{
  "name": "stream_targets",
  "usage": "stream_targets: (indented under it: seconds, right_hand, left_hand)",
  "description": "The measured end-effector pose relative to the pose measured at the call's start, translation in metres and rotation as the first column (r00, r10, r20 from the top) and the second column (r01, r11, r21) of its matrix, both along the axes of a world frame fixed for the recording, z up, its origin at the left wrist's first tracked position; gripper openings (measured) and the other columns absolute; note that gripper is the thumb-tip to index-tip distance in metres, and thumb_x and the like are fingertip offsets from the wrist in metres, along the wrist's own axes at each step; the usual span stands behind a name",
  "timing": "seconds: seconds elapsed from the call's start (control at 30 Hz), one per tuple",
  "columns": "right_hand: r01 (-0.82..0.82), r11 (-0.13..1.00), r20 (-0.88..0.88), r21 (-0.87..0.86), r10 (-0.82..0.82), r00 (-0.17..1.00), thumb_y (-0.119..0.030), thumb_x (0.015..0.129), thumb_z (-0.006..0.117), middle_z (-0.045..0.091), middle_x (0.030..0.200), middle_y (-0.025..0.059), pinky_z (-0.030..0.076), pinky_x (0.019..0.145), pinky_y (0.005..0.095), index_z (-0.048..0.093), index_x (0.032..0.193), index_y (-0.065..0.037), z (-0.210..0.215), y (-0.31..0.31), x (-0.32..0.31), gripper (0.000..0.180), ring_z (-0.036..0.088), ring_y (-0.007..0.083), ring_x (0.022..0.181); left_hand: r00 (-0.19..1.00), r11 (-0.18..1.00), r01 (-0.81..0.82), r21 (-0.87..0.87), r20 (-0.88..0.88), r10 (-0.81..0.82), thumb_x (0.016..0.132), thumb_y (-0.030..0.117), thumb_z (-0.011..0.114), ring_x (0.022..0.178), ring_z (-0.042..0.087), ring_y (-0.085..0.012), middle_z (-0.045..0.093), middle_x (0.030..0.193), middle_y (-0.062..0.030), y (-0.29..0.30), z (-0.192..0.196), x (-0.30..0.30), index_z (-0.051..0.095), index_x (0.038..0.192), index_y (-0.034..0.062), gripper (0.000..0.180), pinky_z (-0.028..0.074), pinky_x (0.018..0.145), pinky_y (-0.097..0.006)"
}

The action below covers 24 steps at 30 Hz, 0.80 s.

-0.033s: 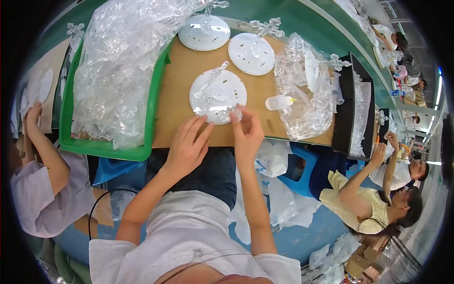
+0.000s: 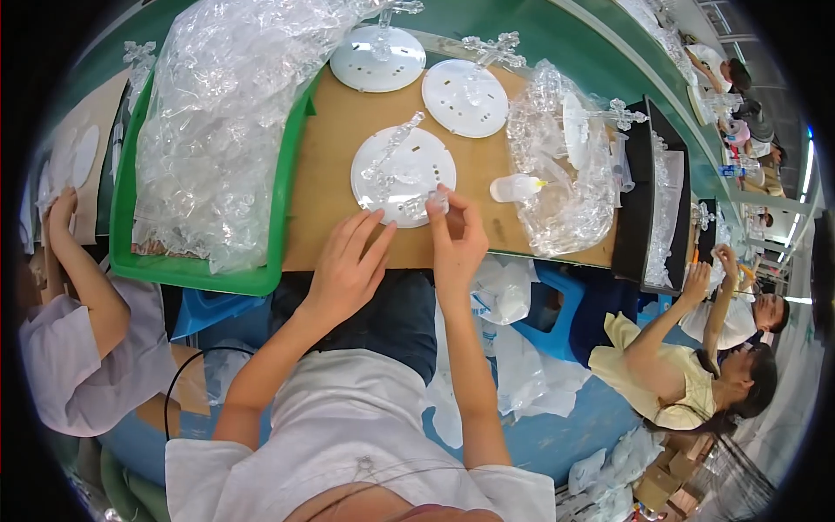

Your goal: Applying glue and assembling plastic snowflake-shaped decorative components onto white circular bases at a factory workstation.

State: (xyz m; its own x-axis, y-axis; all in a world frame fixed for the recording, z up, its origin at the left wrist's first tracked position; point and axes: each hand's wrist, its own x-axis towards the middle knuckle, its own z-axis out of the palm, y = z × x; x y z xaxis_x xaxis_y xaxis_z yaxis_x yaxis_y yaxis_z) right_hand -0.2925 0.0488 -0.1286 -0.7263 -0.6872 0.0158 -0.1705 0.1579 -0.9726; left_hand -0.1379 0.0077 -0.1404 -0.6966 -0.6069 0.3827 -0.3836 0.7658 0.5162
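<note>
A white round plate (image 2: 422, 155) with small holes lies on the brown tabletop in front of me. On it rests a clear plastic piece shaped like a knobbly arm (image 2: 396, 146), slanting up to the right. My left hand (image 2: 350, 261) has its fingers stretched out, fingertips at the plate's lower left rim. Between thumb and fingertips of my right hand (image 2: 459, 239) is a small clear plastic piece (image 2: 437, 202), over the plate's lower right rim. Its exact shape is partly hidden by the fingers. A white squeeze bottle (image 2: 515, 188) with a yellow tip lies to the right.
On the left stands a green crate (image 2: 277, 209) heaped with clear plastic bags (image 2: 217, 130). Two more white plates (image 2: 377, 70) with clear cross-shaped pieces sit at the back. Clear bags (image 2: 565, 204) and a black bin (image 2: 633, 209) are at the right. Other people work on both sides.
My right hand has shifted slightly up and right, its pinched clear piece now showing more plainly. My left hand has stayed at the plate's rim.
</note>
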Motion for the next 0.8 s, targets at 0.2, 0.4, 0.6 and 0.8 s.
stream_targets:
  seconds: [0.2,0.4,0.6,0.8]
  right_hand:
    - [-0.012,0.997,-0.453,0.079,0.047,0.890,-0.015,0.076,0.076,0.059,0.091,0.0053,0.043,0.075,0.0260,0.067,0.096,-0.004,-0.003,0.003,-0.007,0.025,0.052,0.0137,0.081]
    - [-0.062,0.989,-0.269,0.131,0.096,0.958,-0.016,0.074,0.078,0.055,0.085,0.0034,0.041,0.074,0.0267,0.067,0.095,-0.005,0.001,-0.008,-0.005,0.026,0.048,0.0147,0.079]
    - [-0.121,0.982,-0.405,0.145,0.171,0.898,-0.017,0.074,0.078,0.055,0.089,0.0027,0.041,0.069,0.0268,0.063,0.099,-0.004,-0.002,-0.004,-0.018,0.032,0.048,0.0142,0.076]
    - [0.304,0.953,-0.342,0.017,-0.280,0.897,-0.020,0.073,0.078,0.059,0.101,0.0045,0.043,0.071,0.0285,0.060,0.107,-0.006,0.009,0.030,-0.040,0.041,0.054,0.0156,0.084]
  left_hand:
    - [0.997,1.000,-0.007,0.000,0.079,0.007,0.079,0.007,0.062,0.125,0.043,-0.0305,0.048,0.131,-0.0157,0.001,-0.009,0.003,0.053,0.126,0.0014,0.048,0.037,0.103,-0.044]
    - [0.997,0.999,0.020,0.045,0.077,-0.023,0.081,0.007,0.061,0.127,0.042,-0.0321,0.045,0.134,-0.0157,-0.003,-0.008,0.005,0.051,0.129,0.0042,0.049,0.035,0.104,-0.048]
    - [0.986,0.995,0.067,-0.077,0.161,-0.054,0.082,0.014,0.062,0.128,0.039,-0.0316,0.043,0.139,-0.0110,-0.001,-0.010,-0.002,0.048,0.132,0.0070,0.052,0.031,0.105,-0.050]
    - [0.977,0.992,0.052,-0.116,0.210,-0.027,0.084,0.019,0.060,0.128,0.040,-0.0291,0.039,0.143,-0.0073,0.001,-0.014,0.003,0.047,0.134,0.0078,0.052,0.033,0.104,-0.048]
